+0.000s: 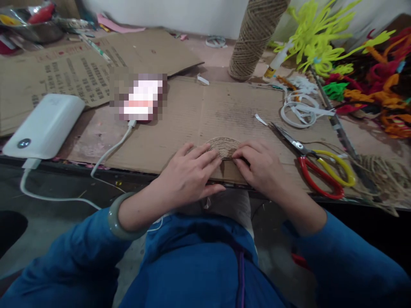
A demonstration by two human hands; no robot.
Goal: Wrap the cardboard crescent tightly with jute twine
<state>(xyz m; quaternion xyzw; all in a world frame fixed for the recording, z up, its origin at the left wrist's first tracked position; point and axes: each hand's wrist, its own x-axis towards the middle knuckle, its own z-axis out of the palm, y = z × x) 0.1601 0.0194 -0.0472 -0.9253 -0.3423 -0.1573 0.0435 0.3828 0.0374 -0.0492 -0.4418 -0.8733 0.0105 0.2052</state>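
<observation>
Head camera view: a twine mat [226, 147] of closely laid curved rows lies between the two hands, on cardboard [189, 115] near the table's front edge. Its visible part is an arch; the remainder, if any, is covered by fingers.

Left hand [194, 171]: fingers extended and somewhat spread, lying over the mat's left side, thumb held apart. Right hand [261, 164]: thumb and forefinger pinching the mat's right edge; which strand they grip cannot be told.

Assessment of handling: the left fingers appear well placed to keep the rows flat and should press evenly, without dragging the curve out of shape. The right pinch is best kept low and close to the edge, so that each row sits snug against its neighbour, with neither gap nor overlap. Rows seem likely to lift if either hand slackens.

Scissors [299, 146] lie just right of the right hand, blades pointing away from the person, conveniently reachable. Loose twine [388, 175] lies farther right. Beyond the right hand stand a twine spool [258, 38] and a glue bottle [278, 62]. Beyond the left hand lies a phone [144, 98].
</observation>
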